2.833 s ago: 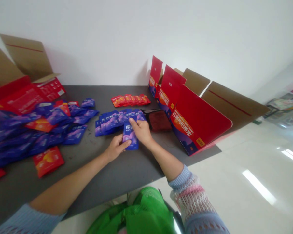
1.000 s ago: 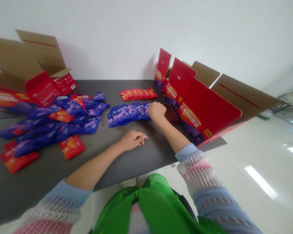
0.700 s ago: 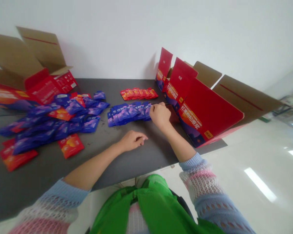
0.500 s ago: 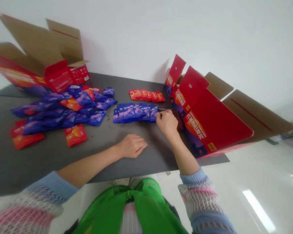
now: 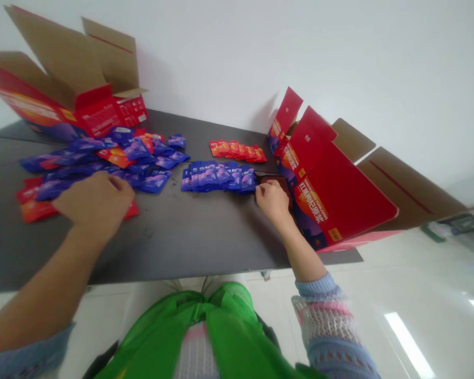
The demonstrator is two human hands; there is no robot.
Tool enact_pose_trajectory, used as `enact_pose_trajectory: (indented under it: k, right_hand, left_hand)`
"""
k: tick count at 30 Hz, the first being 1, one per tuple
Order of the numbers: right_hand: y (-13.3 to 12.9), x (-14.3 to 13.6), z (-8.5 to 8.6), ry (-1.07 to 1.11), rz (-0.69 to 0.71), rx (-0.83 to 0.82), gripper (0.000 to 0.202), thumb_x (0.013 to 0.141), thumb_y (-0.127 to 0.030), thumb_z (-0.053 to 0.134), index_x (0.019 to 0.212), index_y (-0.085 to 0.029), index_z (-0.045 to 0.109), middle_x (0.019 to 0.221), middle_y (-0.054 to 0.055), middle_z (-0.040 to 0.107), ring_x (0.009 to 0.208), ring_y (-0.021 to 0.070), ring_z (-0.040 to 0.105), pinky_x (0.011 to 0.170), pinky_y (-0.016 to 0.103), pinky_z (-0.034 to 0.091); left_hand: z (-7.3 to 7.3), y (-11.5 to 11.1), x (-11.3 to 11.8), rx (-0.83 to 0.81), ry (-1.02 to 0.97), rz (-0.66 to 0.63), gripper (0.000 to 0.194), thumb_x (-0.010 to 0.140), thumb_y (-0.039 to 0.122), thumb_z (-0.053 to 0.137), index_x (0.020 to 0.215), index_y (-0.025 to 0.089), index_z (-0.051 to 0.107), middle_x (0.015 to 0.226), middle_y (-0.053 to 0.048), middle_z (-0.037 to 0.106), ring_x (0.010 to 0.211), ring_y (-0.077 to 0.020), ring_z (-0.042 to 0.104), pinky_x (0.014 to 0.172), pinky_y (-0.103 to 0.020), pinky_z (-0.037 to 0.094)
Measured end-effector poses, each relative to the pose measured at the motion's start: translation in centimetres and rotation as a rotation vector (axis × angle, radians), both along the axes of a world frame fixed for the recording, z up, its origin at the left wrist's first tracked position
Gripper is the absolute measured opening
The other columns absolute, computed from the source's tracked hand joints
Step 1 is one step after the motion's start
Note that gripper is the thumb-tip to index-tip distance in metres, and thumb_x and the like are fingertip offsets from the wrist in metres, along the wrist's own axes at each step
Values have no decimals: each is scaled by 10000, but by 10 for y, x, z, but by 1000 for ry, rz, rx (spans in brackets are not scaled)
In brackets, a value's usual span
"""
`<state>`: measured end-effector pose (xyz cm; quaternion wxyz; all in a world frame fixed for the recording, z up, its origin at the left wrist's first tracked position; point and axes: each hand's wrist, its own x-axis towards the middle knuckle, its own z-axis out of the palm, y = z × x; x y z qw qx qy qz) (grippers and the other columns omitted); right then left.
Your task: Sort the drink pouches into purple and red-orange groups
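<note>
A loose heap of purple packets [image 5: 79,158] with some red ones among them lies on the left of the dark table. My left hand [image 5: 97,200] is over the heap's front edge, slightly blurred, its fingers curled and mostly turned away from view. A red packet [image 5: 131,209] shows beside it. My right hand [image 5: 273,199] is closed at the right end of an overlapping row of purple packets [image 5: 217,177]; whatever its fingers may hold is hidden. Behind that row lies a shorter row of red packets [image 5: 237,151].
An open red carton [image 5: 98,113] with brown flaps stands at the back left. Another open red carton [image 5: 335,200] stands on the right, close beside my right hand. The grey table [image 5: 205,237] ends in front of the green apron.
My left hand has moved left from the middle of the table to the heap of packets. My right hand stays at the end of the purple row. The view has shifted slightly.
</note>
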<state>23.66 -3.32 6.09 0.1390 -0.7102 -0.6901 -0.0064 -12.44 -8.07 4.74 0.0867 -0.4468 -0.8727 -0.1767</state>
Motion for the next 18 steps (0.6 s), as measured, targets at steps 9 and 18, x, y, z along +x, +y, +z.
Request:
enact_pose_trajectory:
  k: [9,18]
  right_hand:
    - [-5,1,-3,104,81,65,333,971,-330,481,1074,-209,773,1286,125,630,1090,256,668,951,359,502]
    - [-18,3,-10,231,195,104,292,937,-274,528,1051,-184,782,1258,143,655,1040,255,685,940,383,514]
  left_hand:
    - [-25,-5,-8,-318,-204,113,1020,767,710,527,1355,-119,447,1350,-387,510,1244,-506,508,966,-596,432]
    - [-42,-16,-20,-366,-307,21,1250,713,821,514,1469,-128,210,1440,-438,385,1357,-541,390,1059,-723,250]
